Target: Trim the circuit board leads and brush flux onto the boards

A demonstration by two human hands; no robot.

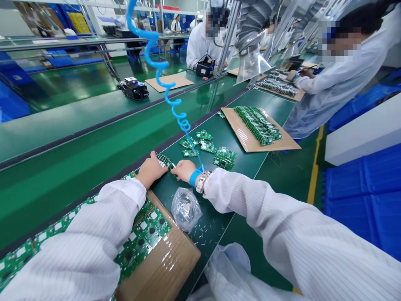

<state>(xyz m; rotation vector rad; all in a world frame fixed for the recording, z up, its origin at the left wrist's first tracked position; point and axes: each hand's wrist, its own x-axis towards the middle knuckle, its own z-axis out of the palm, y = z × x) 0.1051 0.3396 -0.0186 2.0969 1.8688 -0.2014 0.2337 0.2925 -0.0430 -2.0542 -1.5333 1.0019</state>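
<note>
My left hand (151, 169) and my right hand (184, 170) meet on a strip of green circuit boards (165, 161) on the dark green bench top, and both seem to grip it. A blue wrist strap (194, 177) with a coiled blue cord (167, 67) circles my right wrist. Small green circuit boards (203, 146) lie loose just beyond my hands. A clear plastic bag (186, 209) sits near my right forearm. Below my left arm, large green circuit panels (147, 232) rest on a cardboard box (166, 263).
A cardboard sheet (258, 129) carries rows of stacked green boards at the right. Small white pieces (200, 234) are scattered on the bench. A co-worker (335, 83) in a white coat handles boards at the right. Blue bins (363, 200) stand at the lower right.
</note>
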